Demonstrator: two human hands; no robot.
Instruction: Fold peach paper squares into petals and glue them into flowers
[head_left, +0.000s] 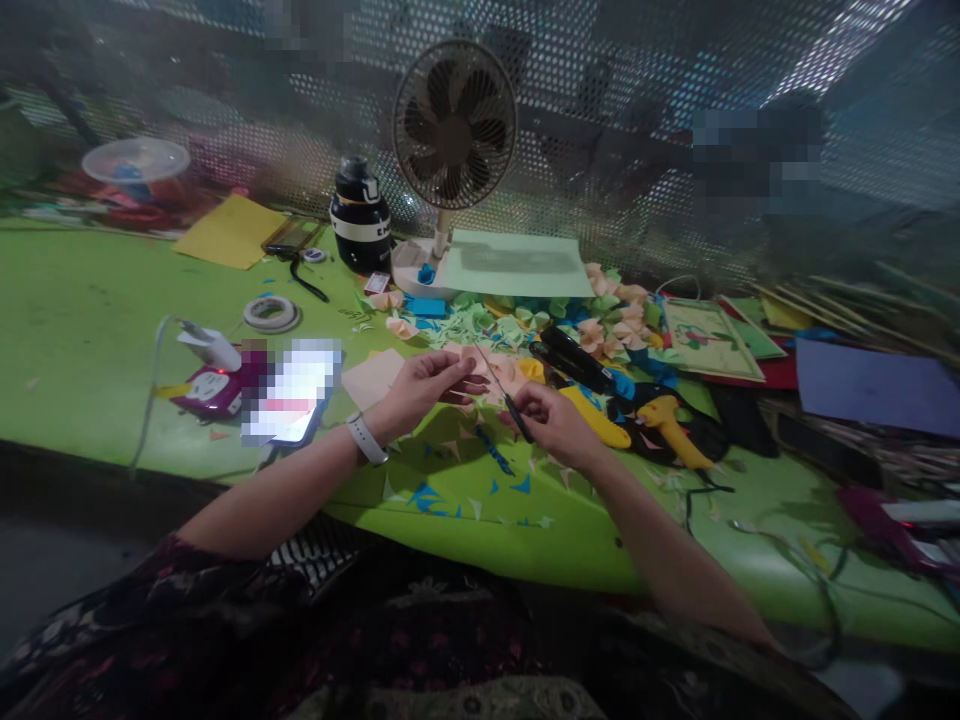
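Observation:
My left hand pinches a small piece of peach paper between thumb and fingers. In my right hand is a pair of scissors, its dark handles gripped and its thin blades pointing up and left at the peach paper. Whether the blades are apart I cannot tell. A larger peach sheet lies just left of my left hand. Beyond the hands is a heap of green, peach and blue paper pieces. Blue and pale paper scraps are scattered on the green table below them.
A black stapler and a yellow glue gun lie to the right. To the left are a lit phone, a tape roll and a purple device. A fan and a black bottle stand behind.

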